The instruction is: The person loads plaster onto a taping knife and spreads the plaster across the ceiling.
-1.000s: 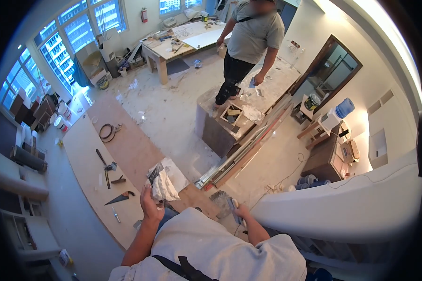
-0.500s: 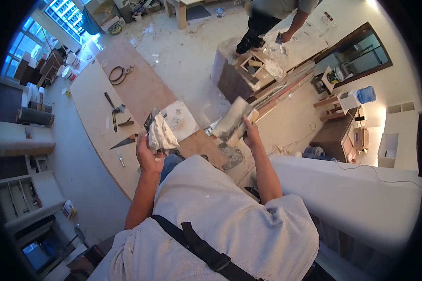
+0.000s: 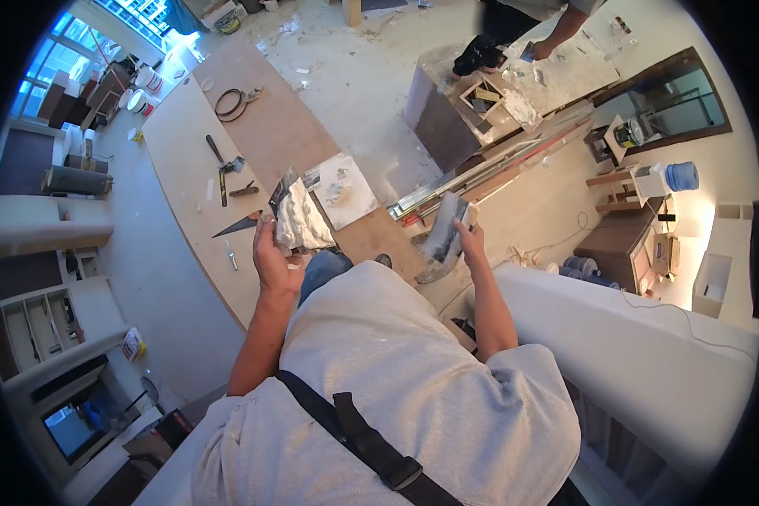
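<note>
My left hand (image 3: pixel 277 263) is closed around the underside of a dark flat blade (image 3: pixel 283 187), mostly covered by a thick lump of white putty (image 3: pixel 302 219). In my right hand (image 3: pixel 472 244) is a wide putty knife (image 3: pixel 444 229), its broad blade smeared grey and white. The two tools are held apart in front of my body. Past the left hand, a white putty-smeared board (image 3: pixel 343 191) lies on a brown panel.
On the pale worktop (image 3: pixel 177 143) lie a hammer (image 3: pixel 232 164), a saw (image 3: pixel 238 224), a small silver-bladed tool (image 3: pixel 231 255) and a coiled band (image 3: pixel 230 104). Another person's hand (image 3: pixel 545 49) holds a tool over a cluttered bench (image 3: pixel 434 126). A white ledge (image 3: pixel 616 337) runs along my right.
The view has shifted, so the room sits lower and further right. My right hand has turned the putty knife slightly, its blade more upright. My left hand still holds the putty-loaded blade.
</note>
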Demonstrator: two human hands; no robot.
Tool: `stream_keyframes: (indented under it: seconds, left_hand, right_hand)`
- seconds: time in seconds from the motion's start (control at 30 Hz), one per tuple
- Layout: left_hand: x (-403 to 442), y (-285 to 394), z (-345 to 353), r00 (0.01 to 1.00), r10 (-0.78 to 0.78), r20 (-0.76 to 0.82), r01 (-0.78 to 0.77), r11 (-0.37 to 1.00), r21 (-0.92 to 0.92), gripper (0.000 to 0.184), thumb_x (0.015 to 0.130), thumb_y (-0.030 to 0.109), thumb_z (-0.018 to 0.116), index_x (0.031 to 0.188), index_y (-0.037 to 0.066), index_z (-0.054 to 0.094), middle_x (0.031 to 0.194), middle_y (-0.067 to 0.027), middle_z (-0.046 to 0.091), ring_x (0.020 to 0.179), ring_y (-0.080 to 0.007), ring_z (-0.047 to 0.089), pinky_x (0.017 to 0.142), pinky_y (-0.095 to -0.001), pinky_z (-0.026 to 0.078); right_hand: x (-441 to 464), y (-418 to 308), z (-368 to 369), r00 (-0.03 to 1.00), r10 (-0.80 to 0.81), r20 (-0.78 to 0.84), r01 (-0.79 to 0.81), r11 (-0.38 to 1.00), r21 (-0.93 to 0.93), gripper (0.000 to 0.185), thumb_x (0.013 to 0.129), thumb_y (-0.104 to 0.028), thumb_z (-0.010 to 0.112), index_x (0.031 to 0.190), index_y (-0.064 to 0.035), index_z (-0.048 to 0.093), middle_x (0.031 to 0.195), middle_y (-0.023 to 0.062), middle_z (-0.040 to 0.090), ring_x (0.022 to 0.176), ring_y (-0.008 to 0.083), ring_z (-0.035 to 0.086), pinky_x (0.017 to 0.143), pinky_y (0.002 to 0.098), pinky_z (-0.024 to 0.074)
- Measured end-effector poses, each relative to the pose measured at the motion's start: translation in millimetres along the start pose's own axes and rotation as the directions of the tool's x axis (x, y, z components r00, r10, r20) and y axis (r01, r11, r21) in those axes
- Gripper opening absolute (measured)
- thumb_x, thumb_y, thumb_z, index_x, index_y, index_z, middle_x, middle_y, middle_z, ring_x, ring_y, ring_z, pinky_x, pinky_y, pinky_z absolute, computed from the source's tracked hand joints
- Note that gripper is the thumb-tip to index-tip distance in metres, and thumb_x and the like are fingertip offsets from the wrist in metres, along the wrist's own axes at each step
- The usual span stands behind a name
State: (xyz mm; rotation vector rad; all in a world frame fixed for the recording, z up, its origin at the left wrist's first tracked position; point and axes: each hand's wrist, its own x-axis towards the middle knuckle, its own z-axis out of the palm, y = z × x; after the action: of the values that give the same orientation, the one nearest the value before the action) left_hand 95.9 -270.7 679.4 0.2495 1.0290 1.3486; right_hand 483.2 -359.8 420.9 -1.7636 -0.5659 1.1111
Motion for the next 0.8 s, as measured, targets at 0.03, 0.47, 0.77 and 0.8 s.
stream_keyframes:
  seconds: [0.03,0.47,0.77,0.8]
  left_hand:
    - [0.2,0.8,-0.2,1.0,-0.004,0.013,0.004,1.0,0.011,0.025,0.098,0.024,0.04,0.113,0.009,0.054,0.106,-0.002,0.063,0.093,-0.0147,0.064,0.075,-0.0309,0.055]
    - [1.4,-19.2,13.3,0.982,-0.18,0.052,0.171,0.975,0.142,0.028,0.098,0.023,0.044,0.118,0.006,0.053,0.116,-0.0054,0.06,0.106,-0.0174,0.059,0.091,-0.0357,0.05]
    - [5.9,-21.3,28.9,0.948,-0.248,0.2,0.213,0.96,0.182,0.028,0.098,0.023,0.042,0.116,0.005,0.053,0.114,-0.0047,0.061,0.104,-0.0175,0.06,0.089,-0.0353,0.05]
    - [4.6,-20.9,30.4,0.944,-0.251,0.214,0.214,0.96,0.18,0.028,0.098,0.023,0.042,0.116,0.005,0.053,0.113,-0.0046,0.061,0.104,-0.0174,0.061,0.089,-0.0353,0.05]
  right_hand:
    - [-2.5,22.1,-8.9,1.0,-0.015,-0.026,0.013,0.997,-0.081,0.033,0.083,-0.023,0.068,0.106,0.0003,0.062,0.095,0.0089,0.066,0.085,0.0178,0.062,0.074,0.0334,0.0489]
    - [-138.3,170.1,-105.6,0.808,0.447,-0.383,-0.55,0.806,-0.22,0.046,0.08,-0.033,0.071,0.111,0.0005,0.061,0.1,0.0149,0.067,0.092,0.0273,0.065,0.08,0.0424,0.0494]
    - [-60.6,-51.9,-23.3,0.984,0.168,0.063,-0.138,0.482,0.865,0.05,0.096,-0.041,0.048,0.129,-0.0037,0.046,0.124,0.0142,0.055,0.111,0.0289,0.056,0.098,0.0456,0.0443]
    - [-57.0,-71.6,-16.4,0.99,0.123,0.074,-0.124,0.467,0.876,0.05,0.096,-0.041,0.047,0.129,-0.0039,0.046,0.124,0.0142,0.055,0.111,0.029,0.056,0.098,0.0457,0.0444]
